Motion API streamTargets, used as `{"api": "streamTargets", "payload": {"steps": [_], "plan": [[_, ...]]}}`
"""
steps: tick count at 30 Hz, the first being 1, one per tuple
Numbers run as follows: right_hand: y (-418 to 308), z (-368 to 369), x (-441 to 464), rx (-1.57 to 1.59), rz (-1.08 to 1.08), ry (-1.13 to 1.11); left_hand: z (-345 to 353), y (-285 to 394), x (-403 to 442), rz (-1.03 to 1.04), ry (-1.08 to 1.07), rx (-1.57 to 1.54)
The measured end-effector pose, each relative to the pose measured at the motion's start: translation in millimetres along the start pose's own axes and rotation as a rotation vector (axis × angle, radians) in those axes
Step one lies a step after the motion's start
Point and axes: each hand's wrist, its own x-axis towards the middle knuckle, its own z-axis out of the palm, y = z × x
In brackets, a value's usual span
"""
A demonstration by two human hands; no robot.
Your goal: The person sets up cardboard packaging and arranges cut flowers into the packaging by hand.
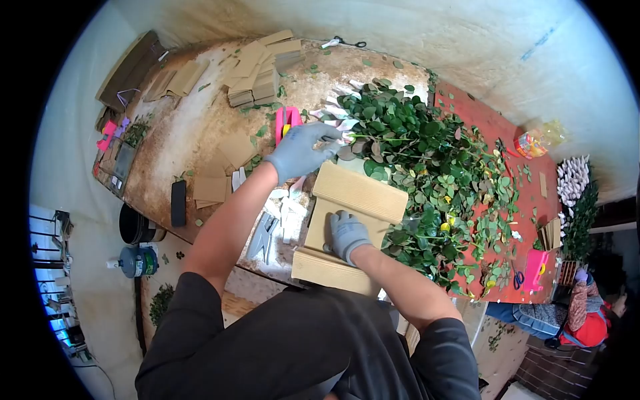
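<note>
My left hand (303,150), in a grey glove, reaches to the near end of a leafy bundle. Its thumb and fingertips close around a white-and-pink wrapped flower head (347,137), whose green stem lies over the leaves (407,123). More white wrapped heads (327,112) stick out just beyond. Below, my right hand (348,237), also gloved, rests with spread fingers on the flat middle of a cardboard wrapper (317,230). Corrugated flaps lie along the wrapper's upper and lower sides. A grey stapler (262,235) is to its left.
Cardboard stacks (253,83) and a pink tape dispenser (287,123) are farther back. Leafy stems cover much of the red table part (527,200). Scissors (518,279) and another pink dispenser (535,270) lie right. Another person's sleeve (581,303) shows at far right.
</note>
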Motion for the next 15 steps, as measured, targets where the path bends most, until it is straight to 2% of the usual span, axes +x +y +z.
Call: {"api": "streamTargets", "payload": {"steps": [2,4,6,8,10,11,13,15], "plan": [[1,1,2,0.007,0.008,-0.009,-9,8,-13,0.038,0.085,0.012],[1,2,2,0.007,0.005,-0.004,-14,18,-36,-0.124,0.004,0.089],[2,5,4,0.012,0.001,-0.001,-6,19,-69,-0.072,-0.232,0.026],[3,8,5,0.026,-0.014,0.023,8,38,-101,0.021,-0.539,0.217],[3,10,6,0.011,-0.01,0.028,51,20,-147,0.231,-0.559,0.393],[3,11,7,-0.009,-0.006,0.038,67,14,-159,0.22,-0.558,0.392],[4,15,7,-0.021,-0.01,0.033,95,9,-174,0.249,-0.533,0.705],[3,7,5,0.025,-0.004,0.037,103,3,-186,0.284,-0.372,0.645]]}}
